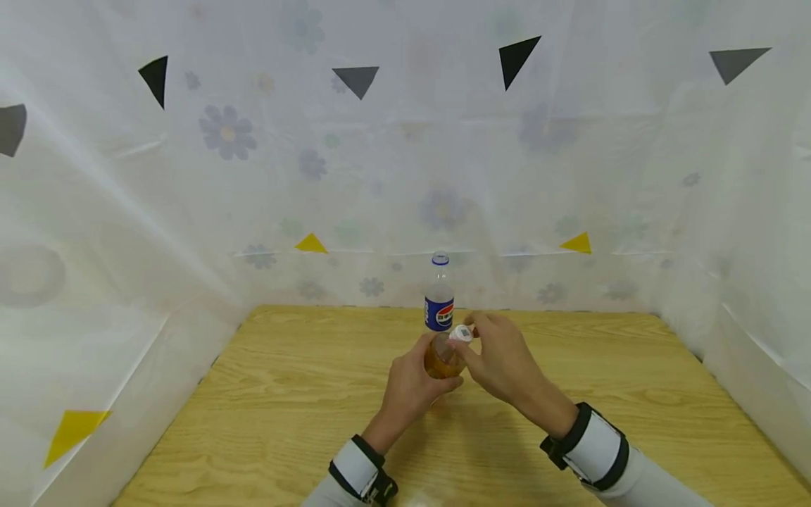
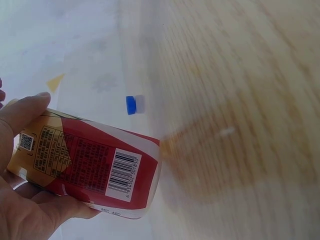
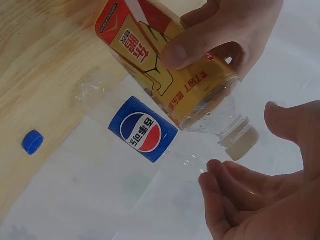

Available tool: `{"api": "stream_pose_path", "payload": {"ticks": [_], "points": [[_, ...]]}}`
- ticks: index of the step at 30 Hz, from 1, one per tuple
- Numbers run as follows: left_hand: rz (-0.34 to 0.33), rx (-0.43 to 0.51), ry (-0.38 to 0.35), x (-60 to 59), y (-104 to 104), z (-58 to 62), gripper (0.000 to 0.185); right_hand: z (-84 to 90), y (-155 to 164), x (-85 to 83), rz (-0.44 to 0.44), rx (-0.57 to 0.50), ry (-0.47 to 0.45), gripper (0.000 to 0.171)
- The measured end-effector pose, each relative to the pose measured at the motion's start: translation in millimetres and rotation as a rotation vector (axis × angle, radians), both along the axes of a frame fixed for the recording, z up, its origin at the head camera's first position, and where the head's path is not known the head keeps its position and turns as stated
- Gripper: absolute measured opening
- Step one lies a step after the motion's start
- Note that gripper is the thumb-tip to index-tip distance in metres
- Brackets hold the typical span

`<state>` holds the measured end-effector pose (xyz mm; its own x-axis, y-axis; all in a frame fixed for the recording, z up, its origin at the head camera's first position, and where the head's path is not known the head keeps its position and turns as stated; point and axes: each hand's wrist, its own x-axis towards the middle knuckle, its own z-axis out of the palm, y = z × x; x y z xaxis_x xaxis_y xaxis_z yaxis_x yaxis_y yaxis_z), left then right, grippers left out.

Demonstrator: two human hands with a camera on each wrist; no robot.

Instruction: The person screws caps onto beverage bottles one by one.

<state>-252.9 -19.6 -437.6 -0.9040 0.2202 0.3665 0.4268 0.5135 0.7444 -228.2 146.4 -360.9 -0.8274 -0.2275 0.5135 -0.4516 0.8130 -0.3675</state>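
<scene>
1. Nearest me: wrist bands (image 1: pixel 592 447), one per forearm, over pale sleeves. Strapped behind the hands, so all fingers are free to work.
2. My left fingers (image 2: pixel 65 207): wrapped round the red-and-gold bottle (image 2: pixel 107 160), thumb on one side, the others opposite. Grip is on the label, below the neck; my read is that it steadies the body and leaves the top accessible.
3. Bottle location: in front of me, over the middle of the desk (image 1: pixel 285 380), base low. Can't confirm base contact. Looks leaned slightly toward my right side, which would present the top to that hand.
4. White cap (image 3: pixel 243 144): seated on that bottle's neck.
5. My right fingers (image 3: pixel 270 183): parted around the cap, grasping nothing. Right wrist view shows a gap on the thumb side; fingertip contact on the other side is hard to call. Spacing suits a small round part.
6. Pepsi bottle (image 1: pixel 438 310): upright on the desk just beyond my hands, no cap on it, looks drained. Standing by itself, so neither hand has to support it.
7. Blue cap (image 3: pixel 33 142): lying on the desk near the Pepsi bottle's base; colour matches the neck ring, so probably its cap.
8. Farthest: flowered sheet (image 1: pixel 393 176) with black, grey and yellow patches, likely a backdrop.
</scene>
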Motion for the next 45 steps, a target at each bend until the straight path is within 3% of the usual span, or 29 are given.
{"api": "stream_pose_path", "payload": {"ticks": [4, 11, 19, 45], "points": [[-0.002, 0.001, 0.023, -0.7, -1.0, 0.7, 0.07, 2.5, -0.1, 2.6, 0.02, 0.019, -0.003, 0.052], [-0.004, 0.006, 0.05, -1.0, -1.4, -0.2, 0.071, 5.7, -1.1, 4.4, 0.097, -0.004, -0.037, 0.044], [-0.006, -0.001, 0.021, 0.8, -0.4, -0.8, 0.073, 0.7, -0.9, 3.0, 0.094, -0.035, -0.013, 0.036], [0.022, 0.002, 0.033, 2.9, 2.5, -2.6, 0.072, -11.3, -8.2, 0.3, -0.005, -0.019, 0.099, 0.027]]}}
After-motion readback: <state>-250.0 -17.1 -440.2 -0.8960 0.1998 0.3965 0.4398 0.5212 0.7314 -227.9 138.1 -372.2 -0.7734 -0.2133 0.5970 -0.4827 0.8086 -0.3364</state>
